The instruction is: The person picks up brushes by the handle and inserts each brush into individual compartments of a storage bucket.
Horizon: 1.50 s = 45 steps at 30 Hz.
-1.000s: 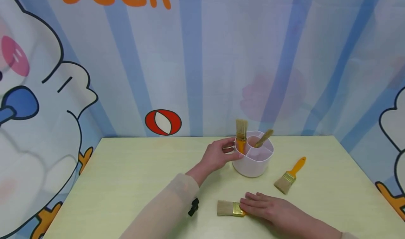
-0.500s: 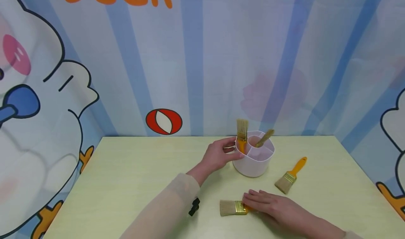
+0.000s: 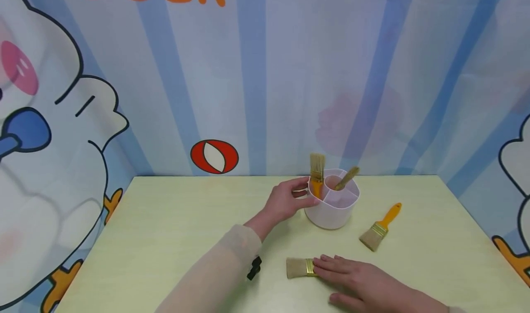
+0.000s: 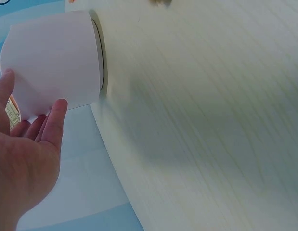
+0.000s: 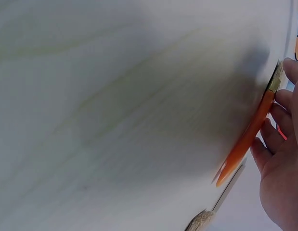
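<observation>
A white round divided holder (image 3: 331, 218) stands at the back of the table. My left hand (image 3: 285, 200) grips its left side, thumb on the front and fingers at the rim; the left wrist view shows fingertips against the smooth wall. In its left compartment a paintbrush (image 3: 317, 168) stands bristles up, and a slimmer brush (image 3: 347, 178) leans from the middle one. Nearer the front lies another paintbrush (image 3: 297, 268), bristles to the left. My right hand (image 3: 364, 281) rests over it with straight fingers and thumb apart, hiding its orange handle (image 5: 247, 134) in the head view.
A further paintbrush (image 3: 378, 230) with an orange handle lies slanted right of the holder. The pale table (image 3: 186, 230) ends at a striped cartoon curtain (image 3: 285, 73) just behind the holder. A small black object (image 3: 254, 268) shows at the left sleeve (image 3: 219, 276).
My right hand has slid slightly left over the front paintbrush, covering more of its metal band, and its thumb now shows spread out. The left hand and holder keep their place.
</observation>
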Available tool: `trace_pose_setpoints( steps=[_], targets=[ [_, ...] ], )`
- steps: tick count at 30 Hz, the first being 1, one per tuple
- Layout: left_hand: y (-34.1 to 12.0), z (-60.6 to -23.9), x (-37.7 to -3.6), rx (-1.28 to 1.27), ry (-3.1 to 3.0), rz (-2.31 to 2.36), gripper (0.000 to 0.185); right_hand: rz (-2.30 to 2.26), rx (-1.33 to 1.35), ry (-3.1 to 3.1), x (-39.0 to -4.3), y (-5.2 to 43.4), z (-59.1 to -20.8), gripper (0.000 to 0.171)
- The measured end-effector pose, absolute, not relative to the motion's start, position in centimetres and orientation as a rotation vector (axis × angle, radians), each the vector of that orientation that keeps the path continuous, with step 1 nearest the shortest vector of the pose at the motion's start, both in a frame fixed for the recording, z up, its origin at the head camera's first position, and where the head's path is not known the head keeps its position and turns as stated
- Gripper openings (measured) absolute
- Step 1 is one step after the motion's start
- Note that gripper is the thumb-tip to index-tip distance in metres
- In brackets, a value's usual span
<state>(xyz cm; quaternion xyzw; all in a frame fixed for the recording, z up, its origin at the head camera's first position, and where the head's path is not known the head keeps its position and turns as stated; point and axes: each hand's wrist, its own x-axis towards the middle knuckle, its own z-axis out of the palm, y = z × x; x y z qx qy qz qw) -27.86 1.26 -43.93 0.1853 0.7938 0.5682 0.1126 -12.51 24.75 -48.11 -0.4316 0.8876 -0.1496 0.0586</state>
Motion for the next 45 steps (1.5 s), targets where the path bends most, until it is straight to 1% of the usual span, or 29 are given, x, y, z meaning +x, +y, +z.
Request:
trace_pose_setpoints(
  steps=[8,15,21,26,33,41,45],
  targets=[
    [1.3,-44.0,-28.0,0.541,2.347,1.662,0.068,-0.419,-1.344,2.810,-12.8,24.3,-47.9,0.058],
    [1.4,-43.9,-27.8,0.529,2.346,1.648,0.068,-0.667,-1.047,2.796,-13.9,24.7,-47.5,0.062],
    [1.5,-44.0,-27.9,0.531,2.336,1.651,0.068,-0.761,-0.960,2.786,-15.0,25.2,-48.0,0.063],
    [1.4,-44.0,-27.9,0.536,2.334,1.649,0.069,-0.776,-0.955,2.779,-15.2,25.1,-48.5,0.059],
    [1.5,-43.8,-27.9,0.535,2.325,1.653,0.070,-0.748,-0.944,2.825,-15.1,24.6,-49.0,0.049],
    [1.5,-43.9,-28.0,0.535,2.339,1.648,0.069,-0.753,-1.039,2.887,-15.2,23.9,-49.5,0.040],
    [1.5,-44.0,-28.0,0.542,2.339,1.651,0.069,-0.769,-1.147,2.925,-15.2,23.5,-49.6,0.036]
  ],
)
